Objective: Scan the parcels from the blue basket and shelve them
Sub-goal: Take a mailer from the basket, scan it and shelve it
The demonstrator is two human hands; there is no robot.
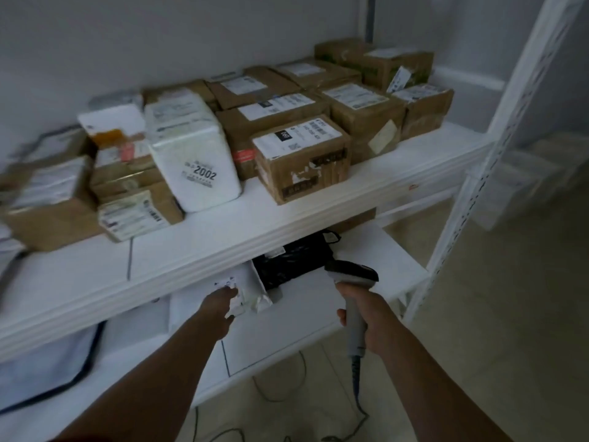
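My left hand (220,306) grips a white soft parcel (247,290) by its near edge, on the lower shelf (302,301) just under the lip of the upper shelf. A black bagged parcel (291,260) lies right behind it. My right hand (361,314) holds a grey handheld scanner (352,290) by its handle, its dark head pointing left toward the parcels. The scanner's cable hangs down to the floor. The blue basket is not in view.
The upper shelf (191,247) carries several brown cardboard boxes (299,154) and a white foam box marked 2002 (194,154). A white perforated upright (497,145) stands at right. A pale bag (44,368) lies on the lower shelf at left. Tiled floor lies to the right.
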